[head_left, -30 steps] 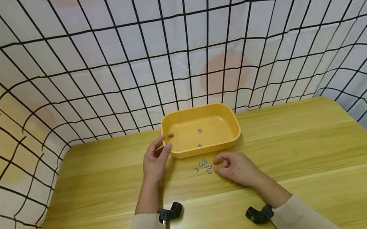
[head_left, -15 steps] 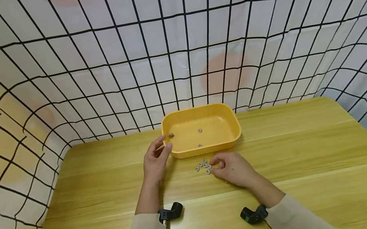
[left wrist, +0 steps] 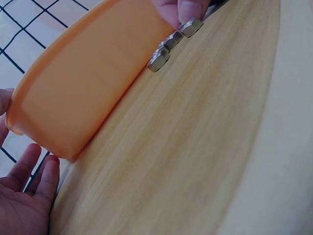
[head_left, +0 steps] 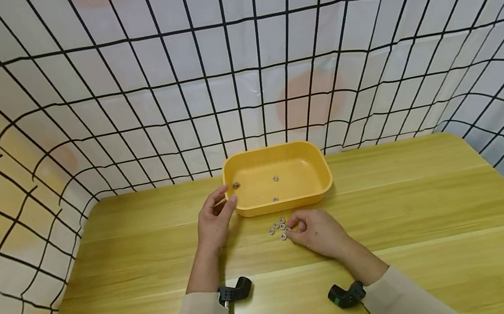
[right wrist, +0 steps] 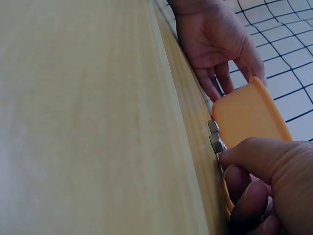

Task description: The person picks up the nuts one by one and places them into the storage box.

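Observation:
My left hand [head_left: 213,225] rests at the left end of the yellow tray [head_left: 309,200], thumb and forefinger touching its rim, other fingers loosely spread beside its wall in the left wrist view. Three steel hex nuts [head_left: 276,179] lie inside. Several more nuts [head_left: 276,225] sit in a loose cluster on the wooden table, just in front of the tray. At the cluster's right edge my right hand [head_left: 319,232] pinches a nut [head_left: 287,230] between thumb and forefinger, partly hidden by the fingertips. Another nut [head_left: 283,237] lies right by the thumb tip.
The wooden table [head_left: 420,206] extends to both sides. A white curtain-like wall with a black grid [head_left: 232,71] encloses it at the back and sides, close behind the tray. Dark bands [head_left: 350,294] with cameras circle both wrists.
My right hand has moved left into the edge of the nut cluster, its fingertips now around one nut. The frontmost nut has slid slightly left. My left hand stays at the tray.

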A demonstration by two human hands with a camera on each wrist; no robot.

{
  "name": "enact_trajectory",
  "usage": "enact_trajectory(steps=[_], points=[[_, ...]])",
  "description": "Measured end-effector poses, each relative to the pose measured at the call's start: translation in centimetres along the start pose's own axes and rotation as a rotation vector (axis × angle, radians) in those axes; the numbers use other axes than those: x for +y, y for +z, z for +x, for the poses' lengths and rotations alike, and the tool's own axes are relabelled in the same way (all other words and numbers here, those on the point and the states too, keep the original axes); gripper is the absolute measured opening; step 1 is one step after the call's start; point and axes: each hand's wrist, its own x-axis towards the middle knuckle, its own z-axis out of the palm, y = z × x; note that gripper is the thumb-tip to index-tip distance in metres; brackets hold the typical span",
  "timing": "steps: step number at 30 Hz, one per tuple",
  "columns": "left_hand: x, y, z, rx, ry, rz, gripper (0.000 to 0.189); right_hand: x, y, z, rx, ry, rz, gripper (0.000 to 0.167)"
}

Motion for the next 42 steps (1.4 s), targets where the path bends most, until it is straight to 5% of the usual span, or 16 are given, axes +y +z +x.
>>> enact_trajectory(steps=[20,42], points=[[0.1,0.0,0.2,-0.004,-0.004,-0.002,0.043,-0.9,-1.0,-1.0,-0.024,0.046,0.089,0.008],[0.1,-0.1,0.0,-0.006,-0.003,-0.006,0.042,-3.0,-4.7,-0.2,0.047,-0.021,0.036,0.011]])
